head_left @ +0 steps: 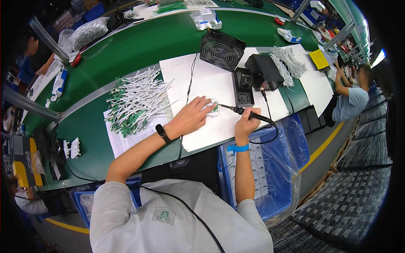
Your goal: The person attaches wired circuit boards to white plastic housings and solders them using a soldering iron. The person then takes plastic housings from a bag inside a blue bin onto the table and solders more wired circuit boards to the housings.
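Note:
My right hand point(247, 125) grips a soldering iron point(237, 110) by its black handle, with the thumb up near the collar. The iron's tip reaches left to a small white part with a green circuit board point(215, 110) on the white sheet. My left hand point(190, 115) lies over the left side of that part, its fingers holding it down; the fingertips partly cover it. Whether tip and board touch is too small to tell. Left of my left hand sits a heap of white wire bundles with green boards point(137, 99).
A black fan point(222, 50) stands behind the work, near a black soldering station point(264, 71) and an iron holder point(243, 90). White cables point(289, 63) lie at the right. A blue bin point(280, 185) is below the table edge. A co-worker point(352, 99) sits far right.

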Available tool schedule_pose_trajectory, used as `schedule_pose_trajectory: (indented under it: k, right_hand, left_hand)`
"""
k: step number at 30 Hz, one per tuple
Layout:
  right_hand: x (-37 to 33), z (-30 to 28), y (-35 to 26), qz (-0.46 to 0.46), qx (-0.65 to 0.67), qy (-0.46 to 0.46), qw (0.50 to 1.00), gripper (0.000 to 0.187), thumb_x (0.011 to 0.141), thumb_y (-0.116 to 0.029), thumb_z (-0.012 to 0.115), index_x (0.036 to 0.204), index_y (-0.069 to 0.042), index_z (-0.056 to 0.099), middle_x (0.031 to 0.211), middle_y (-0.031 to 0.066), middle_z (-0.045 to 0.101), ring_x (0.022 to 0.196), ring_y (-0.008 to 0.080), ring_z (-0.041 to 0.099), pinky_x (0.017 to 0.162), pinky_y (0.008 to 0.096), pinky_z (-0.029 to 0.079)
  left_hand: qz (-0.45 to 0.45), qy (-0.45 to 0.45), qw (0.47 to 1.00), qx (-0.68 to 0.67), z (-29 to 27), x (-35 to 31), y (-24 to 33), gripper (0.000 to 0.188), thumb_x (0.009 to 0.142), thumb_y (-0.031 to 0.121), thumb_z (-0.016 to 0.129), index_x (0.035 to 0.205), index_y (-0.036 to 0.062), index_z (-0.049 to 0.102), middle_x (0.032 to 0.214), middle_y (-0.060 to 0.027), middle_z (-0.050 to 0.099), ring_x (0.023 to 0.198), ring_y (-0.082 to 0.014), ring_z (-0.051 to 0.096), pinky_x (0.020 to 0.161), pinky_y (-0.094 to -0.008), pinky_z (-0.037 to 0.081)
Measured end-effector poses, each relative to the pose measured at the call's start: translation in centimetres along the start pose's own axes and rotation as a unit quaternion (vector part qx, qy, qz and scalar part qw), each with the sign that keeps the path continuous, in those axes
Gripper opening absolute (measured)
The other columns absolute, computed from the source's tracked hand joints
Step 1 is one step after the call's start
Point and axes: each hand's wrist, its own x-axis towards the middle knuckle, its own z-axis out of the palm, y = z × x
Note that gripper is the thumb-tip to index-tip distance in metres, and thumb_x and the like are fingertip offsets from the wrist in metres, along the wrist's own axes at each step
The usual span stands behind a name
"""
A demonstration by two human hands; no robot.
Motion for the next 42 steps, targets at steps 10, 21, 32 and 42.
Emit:
schedule_pose_trajectory:
  k: [10,21,32,42]
  right_hand:
    - [0.3,-0.1,-0.2,-0.015,0.010,0.028,0.999,0.015,0.101,-0.008,0.054,0.087,-0.003,0.049,0.078,0.0015,0.050,0.069,0.0078,0.043,0.061,0.0247,0.036]
    - [0.1,-0.7,0.0,0.007,0.065,-0.013,0.998,0.014,0.098,-0.010,0.054,0.087,-0.003,0.048,0.079,0.0046,0.052,0.072,0.0114,0.045,0.067,0.0267,0.040]
    - [0.2,-0.9,0.0,0.018,0.069,-0.063,0.995,0.014,0.097,-0.010,0.055,0.087,-0.003,0.048,0.076,0.0053,0.053,0.070,0.0112,0.046,0.065,0.0268,0.040]
    - [0.3,-0.6,0.0,0.001,0.071,-0.061,0.996,0.013,0.097,-0.009,0.054,0.087,-0.003,0.047,0.076,0.0043,0.050,0.070,0.0108,0.044,0.065,0.0263,0.039]
  left_hand:
    - [-0.006,-0.004,0.999,-0.031,0.0,0.4,-0.2,0.049,0.086,0.006,0.063,0.134,0.0050,0.056,0.138,-0.0166,0.054,0.131,-0.0372,0.050,0.109,-0.0442,0.045]
    - [-0.035,-0.077,0.987,-0.134,-2.1,1.7,-1.6,0.043,0.093,0.000,0.054,0.135,0.0087,0.057,0.144,-0.0148,0.052,0.140,-0.0358,0.044,0.112,-0.0432,0.044]
    - [-0.031,-0.070,0.989,-0.128,-1.8,1.9,-1.8,0.041,0.094,0.000,0.053,0.134,0.0081,0.058,0.144,-0.0152,0.053,0.139,-0.0356,0.045,0.110,-0.0433,0.046]
    - [-0.037,-0.070,0.988,-0.134,-1.8,1.8,-2.0,0.042,0.093,-0.001,0.053,0.133,0.0069,0.058,0.144,-0.0154,0.052,0.139,-0.0363,0.044,0.110,-0.0440,0.045]
